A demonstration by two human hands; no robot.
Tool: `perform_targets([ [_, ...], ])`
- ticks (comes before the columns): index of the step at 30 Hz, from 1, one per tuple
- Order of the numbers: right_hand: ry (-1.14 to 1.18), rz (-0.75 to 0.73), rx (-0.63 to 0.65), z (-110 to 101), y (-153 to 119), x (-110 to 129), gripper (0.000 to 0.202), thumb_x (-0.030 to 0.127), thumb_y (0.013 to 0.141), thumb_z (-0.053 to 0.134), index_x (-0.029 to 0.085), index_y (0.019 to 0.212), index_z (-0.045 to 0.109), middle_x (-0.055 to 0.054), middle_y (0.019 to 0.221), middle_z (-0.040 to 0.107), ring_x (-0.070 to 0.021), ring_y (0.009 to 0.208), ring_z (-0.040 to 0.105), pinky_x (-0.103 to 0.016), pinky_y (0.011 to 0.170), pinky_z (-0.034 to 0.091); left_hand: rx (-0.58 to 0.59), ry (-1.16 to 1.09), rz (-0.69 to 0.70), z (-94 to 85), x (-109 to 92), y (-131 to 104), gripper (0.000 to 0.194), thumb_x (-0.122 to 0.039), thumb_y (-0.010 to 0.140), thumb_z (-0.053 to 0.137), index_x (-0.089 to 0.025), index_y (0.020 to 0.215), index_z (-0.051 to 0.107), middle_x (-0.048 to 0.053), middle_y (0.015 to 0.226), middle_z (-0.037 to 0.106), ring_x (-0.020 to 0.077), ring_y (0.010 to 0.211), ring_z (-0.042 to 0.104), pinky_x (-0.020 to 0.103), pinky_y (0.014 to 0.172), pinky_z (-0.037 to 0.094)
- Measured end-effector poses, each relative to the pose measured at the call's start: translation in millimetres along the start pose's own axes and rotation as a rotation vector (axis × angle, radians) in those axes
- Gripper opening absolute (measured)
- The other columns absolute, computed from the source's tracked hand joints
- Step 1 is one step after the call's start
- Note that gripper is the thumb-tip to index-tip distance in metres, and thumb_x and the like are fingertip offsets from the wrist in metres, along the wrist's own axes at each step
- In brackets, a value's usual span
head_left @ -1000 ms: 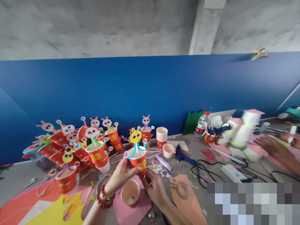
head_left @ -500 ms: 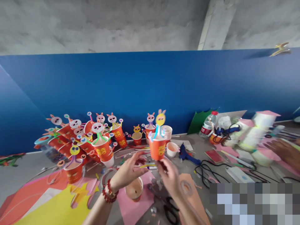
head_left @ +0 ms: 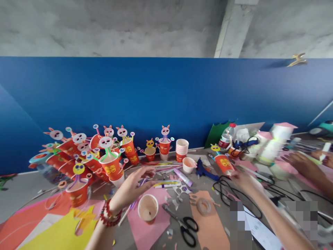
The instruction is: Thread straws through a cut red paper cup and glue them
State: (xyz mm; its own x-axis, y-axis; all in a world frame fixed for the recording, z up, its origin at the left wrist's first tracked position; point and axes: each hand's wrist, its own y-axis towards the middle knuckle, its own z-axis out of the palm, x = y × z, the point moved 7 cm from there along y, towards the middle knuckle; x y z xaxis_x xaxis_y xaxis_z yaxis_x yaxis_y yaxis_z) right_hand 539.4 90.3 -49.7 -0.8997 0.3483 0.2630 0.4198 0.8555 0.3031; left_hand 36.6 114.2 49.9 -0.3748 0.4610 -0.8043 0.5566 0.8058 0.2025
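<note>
On the right, my right hand [head_left: 238, 177] is closed around the base of an orange paper cup [head_left: 223, 164]. The cup tilts to the left and has a yellow animal head [head_left: 215, 148] on a blue stem rising from its rim. My left hand [head_left: 137, 182], with a red bead bracelet on the wrist, hovers with fingers apart and nothing in them. Below it, a cup [head_left: 148, 208] stands mouth up on pink paper [head_left: 135, 229]. Black-handled scissors [head_left: 183, 224] lie just right of that paper, and a glue stick [head_left: 183, 177] lies behind.
Several decorated orange cups [head_left: 110, 165] crowd the left back. A stack of cups [head_left: 181, 151] and a blue glue gun [head_left: 204, 170] sit mid-back. Black cables [head_left: 226, 198] and a tape roll [head_left: 204, 206] lie right. Another person's hand [head_left: 301, 166] is at far right.
My right hand has carried the cup with the yellow head from the middle to the right and tilted it. My left hand has moved slightly left in view, its fingers still apart.
</note>
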Motion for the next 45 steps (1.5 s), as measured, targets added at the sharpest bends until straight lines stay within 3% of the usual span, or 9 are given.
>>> perform_targets([
  [5, -0.1, 0.031, 0.078, 7, 23, 3, 0.033, 0.042, 0.086, 0.056, 0.017, 0.073, 0.073, -0.014, 0.068, 0.074, -0.031, 0.067, 0.072, -0.032, 0.055, 0.041, 0.055, 0.076, 0.007, 0.1, -2, -5, 0.037, -0.045, 0.092, 0.059, -0.028, 0.125, 0.058, 0.005, 0.121, 0.069, 0.0222, 0.111, 0.065, 0.035, 0.096, 0.052],
  [14, -0.094, -0.033, 0.17, 25, -9, 29, 0.034, 0.042, 0.095, 0.048, 0.022, 0.1, 0.076, -0.01, 0.091, 0.078, -0.0247, 0.082, 0.073, -0.027, 0.061, 0.044, 0.101, 0.122, 0.007, 0.6, -1, -6, 0.041, -0.047, 0.093, 0.056, -0.028, 0.13, 0.056, 0.005, 0.124, 0.069, 0.0233, 0.114, 0.065, 0.036, 0.097, 0.052],
  [19, -0.122, -0.019, 0.215, 26, 1, 40, 0.03, 0.04, 0.093, 0.052, 0.024, 0.1, 0.076, -0.009, 0.102, 0.078, -0.0261, 0.092, 0.073, -0.027, 0.063, 0.044, 0.12, 0.142, 0.032, -0.2, -9, -9, 0.038, -0.046, 0.094, 0.056, -0.028, 0.127, 0.058, 0.005, 0.123, 0.069, 0.0225, 0.112, 0.065, 0.035, 0.096, 0.052],
  [24, -0.174, 0.099, 0.247, 31, 21, 37, 0.036, 0.04, 0.094, 0.048, 0.02, 0.089, 0.078, -0.014, 0.094, 0.078, -0.0285, 0.089, 0.074, -0.029, 0.061, 0.045, 0.121, 0.137, 0.021, -5.0, -7, -11, 0.038, -0.046, 0.094, 0.055, -0.026, 0.126, 0.058, 0.007, 0.122, 0.07, 0.0236, 0.111, 0.066, 0.037, 0.096, 0.052],
  [29, -0.163, 0.159, 0.261, 39, 28, 32, 0.04, 0.04, 0.095, 0.046, 0.019, 0.088, 0.079, -0.015, 0.101, 0.077, -0.0281, 0.091, 0.074, -0.029, 0.062, 0.047, 0.106, 0.128, 0.024, -7.6, -3, -10, 0.038, -0.044, 0.094, 0.056, -0.027, 0.127, 0.057, 0.007, 0.122, 0.07, 0.0229, 0.111, 0.066, 0.037, 0.095, 0.053],
  [38, -0.113, 0.188, 0.276, 44, 31, 12, 0.032, 0.04, 0.099, 0.051, 0.018, 0.099, 0.073, -0.009, 0.098, 0.077, -0.0191, 0.084, 0.072, -0.031, 0.072, 0.053, 0.109, 0.117, 0.008, -9.1, -3, -7, 0.036, -0.044, 0.094, 0.056, -0.027, 0.125, 0.059, 0.005, 0.123, 0.07, 0.0223, 0.111, 0.066, 0.035, 0.095, 0.053],
  [42, -0.118, 0.196, 0.23, 34, 29, 6, 0.029, 0.027, 0.096, 0.049, 0.019, 0.092, 0.077, -0.013, 0.099, 0.078, -0.0249, 0.087, 0.073, -0.03, 0.066, 0.049, 0.111, 0.114, 0.015, -9.6, -3, -8, 0.035, -0.043, 0.094, 0.057, -0.027, 0.125, 0.059, 0.005, 0.123, 0.07, 0.0217, 0.11, 0.067, 0.034, 0.094, 0.053],
  [45, -0.111, 0.169, 0.186, 23, 20, 9, 0.033, 0.028, 0.095, 0.047, 0.016, 0.09, 0.076, -0.016, 0.096, 0.078, -0.0298, 0.09, 0.073, -0.031, 0.064, 0.048, 0.093, 0.115, 0.022, -13.2, -3, -10, 0.037, -0.043, 0.093, 0.057, -0.027, 0.127, 0.059, 0.006, 0.121, 0.07, 0.0216, 0.11, 0.067, 0.034, 0.094, 0.054],
])
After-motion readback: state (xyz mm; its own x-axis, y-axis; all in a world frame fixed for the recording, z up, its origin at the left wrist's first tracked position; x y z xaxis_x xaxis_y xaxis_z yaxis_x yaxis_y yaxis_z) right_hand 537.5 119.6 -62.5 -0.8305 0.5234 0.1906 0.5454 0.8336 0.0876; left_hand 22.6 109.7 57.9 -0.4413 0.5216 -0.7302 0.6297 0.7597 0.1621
